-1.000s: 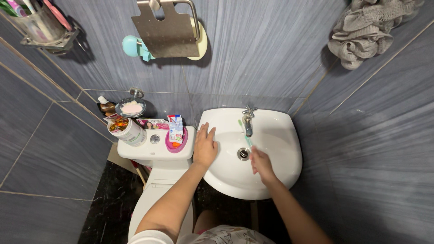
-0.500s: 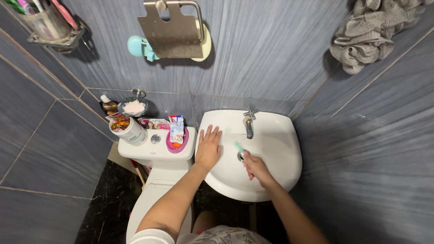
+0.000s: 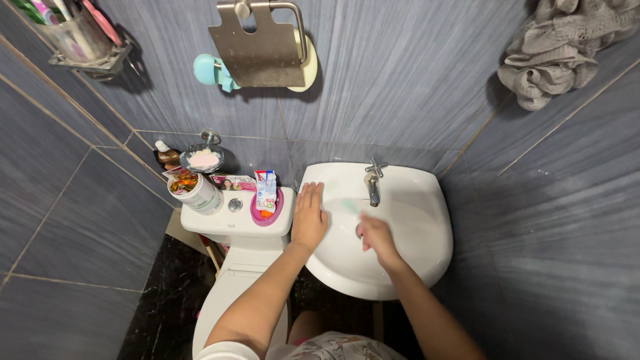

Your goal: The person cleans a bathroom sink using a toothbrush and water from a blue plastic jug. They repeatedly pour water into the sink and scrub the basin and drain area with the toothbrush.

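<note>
My left hand (image 3: 310,217) lies flat, fingers spread, on the left rim of the white washbasin (image 3: 417,193). My right hand (image 3: 377,238) is over the bowl, closed around a pale green toothbrush (image 3: 351,207) whose blurred head sticks out up and to the left. The chrome tap (image 3: 373,181) stands at the back of the basin, just beyond the brush.
A white toilet cistern (image 3: 227,227) beside the basin carries a pink dish (image 3: 267,208) with a tube and a round tub (image 3: 193,190). A soap dish (image 3: 203,159), a metal paper holder (image 3: 257,43), a brush cup (image 3: 73,33) and a grey towel (image 3: 567,50) hang on the tiled wall.
My right hand has swung the toothbrush from under the tap down and left across the bowl; the brush is now blurred with motion. My left hand has stayed on the rim.
</note>
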